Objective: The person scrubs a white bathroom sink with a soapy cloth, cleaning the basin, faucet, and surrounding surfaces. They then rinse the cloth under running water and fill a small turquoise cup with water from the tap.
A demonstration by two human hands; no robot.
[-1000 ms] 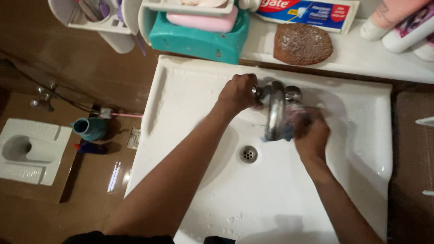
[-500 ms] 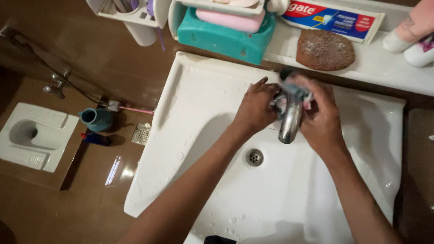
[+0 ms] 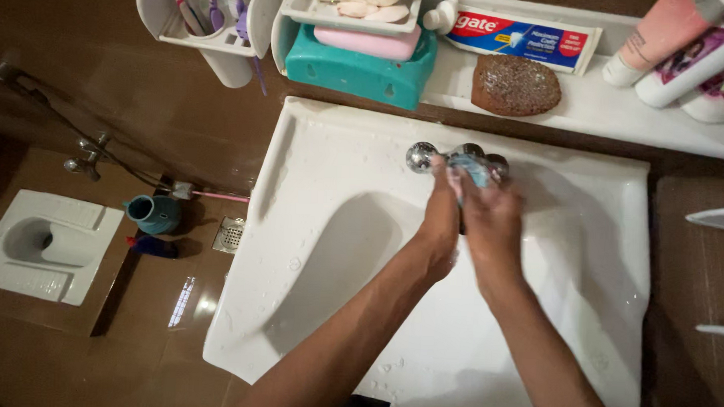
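Both hands meet over the chrome tap (image 3: 457, 160) at the back of the white washbasin (image 3: 313, 226), roughly at twelve o'clock from the bowl's centre. The left hand (image 3: 442, 218) is curled around the spout from its nine o'clock side, fingers closed on the metal. The right hand (image 3: 494, 224) presses a small pale-blue scrub cloth (image 3: 474, 169) against the tap's top from the three o'clock side, fingers folded over the cloth so that only a corner of it shows; how tightly it is pinched I cannot tell. The cloth looks soft, light and wet, so it should bunch and slide easily. It is best gripped as a wad between thumb and fingertips. The tap is rigid, fixed and probably slick with water, so the round knob (image 3: 421, 157) at ten o'clock gives the surest hold. Droplets bead on the basin rim. On the shelf at twelve o'clock lie a brown pumice stone (image 3: 516, 85) and a teal soap tray (image 3: 358, 71).
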